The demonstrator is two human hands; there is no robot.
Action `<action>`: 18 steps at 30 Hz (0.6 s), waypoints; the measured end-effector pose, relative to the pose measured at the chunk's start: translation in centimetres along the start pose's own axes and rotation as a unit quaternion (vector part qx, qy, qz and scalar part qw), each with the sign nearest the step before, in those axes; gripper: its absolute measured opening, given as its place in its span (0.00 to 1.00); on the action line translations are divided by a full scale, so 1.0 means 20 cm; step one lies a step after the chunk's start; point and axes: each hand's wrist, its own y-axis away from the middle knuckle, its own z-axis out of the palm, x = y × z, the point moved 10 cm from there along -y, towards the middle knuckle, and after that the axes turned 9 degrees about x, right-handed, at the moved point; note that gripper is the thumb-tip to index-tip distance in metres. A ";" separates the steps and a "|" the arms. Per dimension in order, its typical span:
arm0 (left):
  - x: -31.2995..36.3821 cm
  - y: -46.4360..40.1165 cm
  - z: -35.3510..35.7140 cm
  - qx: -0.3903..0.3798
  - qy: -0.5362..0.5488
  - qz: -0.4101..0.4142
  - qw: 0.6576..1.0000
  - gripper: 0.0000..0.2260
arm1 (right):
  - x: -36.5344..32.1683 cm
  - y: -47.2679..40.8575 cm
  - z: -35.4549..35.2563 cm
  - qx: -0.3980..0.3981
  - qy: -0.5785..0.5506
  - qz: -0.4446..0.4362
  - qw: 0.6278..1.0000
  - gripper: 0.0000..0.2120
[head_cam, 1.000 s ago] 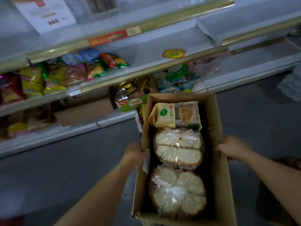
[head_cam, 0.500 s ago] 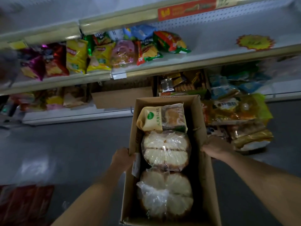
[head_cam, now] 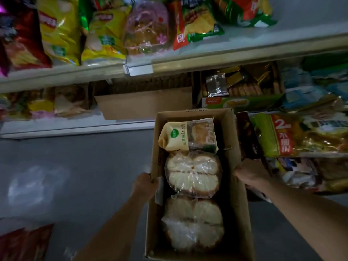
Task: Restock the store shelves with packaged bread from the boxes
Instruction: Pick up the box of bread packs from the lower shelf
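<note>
I carry an open cardboard box (head_cam: 235,213) in front of me. My left hand (head_cam: 144,186) grips its left wall and my right hand (head_cam: 251,173) grips its right wall. Inside lie three packs of bread in a row: a yellow printed pack (head_cam: 186,136) at the far end, a clear-wrapped white loaf (head_cam: 193,174) in the middle, and another clear-wrapped loaf (head_cam: 192,223) nearest me. The box's far end reaches the lower shelf (head_cam: 75,127).
The upper shelf (head_cam: 207,59) holds bags of crisps and a bagged bread (head_cam: 146,29). An empty cardboard box (head_cam: 145,102) sits on the lower shelf. Packaged goods (head_cam: 301,136) are stacked right of my box. Grey floor lies to the left, with a red bag (head_cam: 24,243) at the bottom left.
I have moved nearer to the shelves and to the left, carrying the box with both hands. The shelves now fill the upper view and the stacked packs on the right are close.
</note>
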 end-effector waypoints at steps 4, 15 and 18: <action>-0.07 -0.30 0.26 -0.013 0.019 0.015 1.000 0.10 | 0.01 -0.30 0.23 0.007 -0.001 0.019 1.000 0.07; -0.06 -0.77 0.84 -0.030 0.018 0.022 0.999 0.12 | 0.17 -0.92 0.60 0.040 0.003 0.023 0.999 0.10; -0.04 -0.84 0.91 -0.030 0.025 0.026 0.999 0.10 | 0.20 -1.02 0.64 0.032 0.002 0.024 0.999 0.10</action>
